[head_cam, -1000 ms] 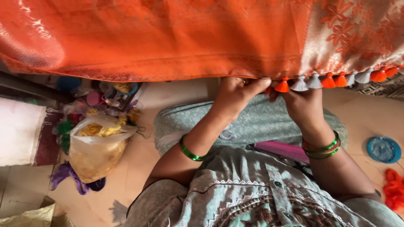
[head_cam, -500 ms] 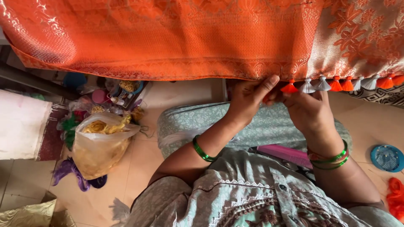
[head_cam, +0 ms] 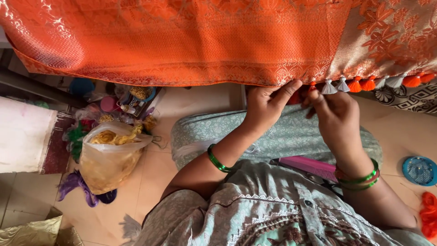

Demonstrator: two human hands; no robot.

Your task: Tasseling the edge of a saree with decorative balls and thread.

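Observation:
An orange patterned silk cloth (head_cam: 191, 41) hangs across the top of the view, with a row of orange and white tassels (head_cam: 364, 84) along its right lower edge. My left hand (head_cam: 266, 105) pinches the cloth's lower edge just left of the tassels. My right hand (head_cam: 334, 114) is closed close beside it, fingers on the edge near an orange tassel (head_cam: 312, 86). What lies between the right fingers is too small to tell. Green bangles sit on both wrists.
A pink comb (head_cam: 309, 167) lies on my lap. A clear bag of yellow thread (head_cam: 109, 157) and a heap of coloured threads (head_cam: 82, 132) sit on the floor at left. A blue round lid (head_cam: 419, 171) and orange thread (head_cam: 428, 214) are at right.
Both hands have stayed together at the cloth's lower edge. The view has shifted, so hands and tassels sit slightly lower and further right in the picture.

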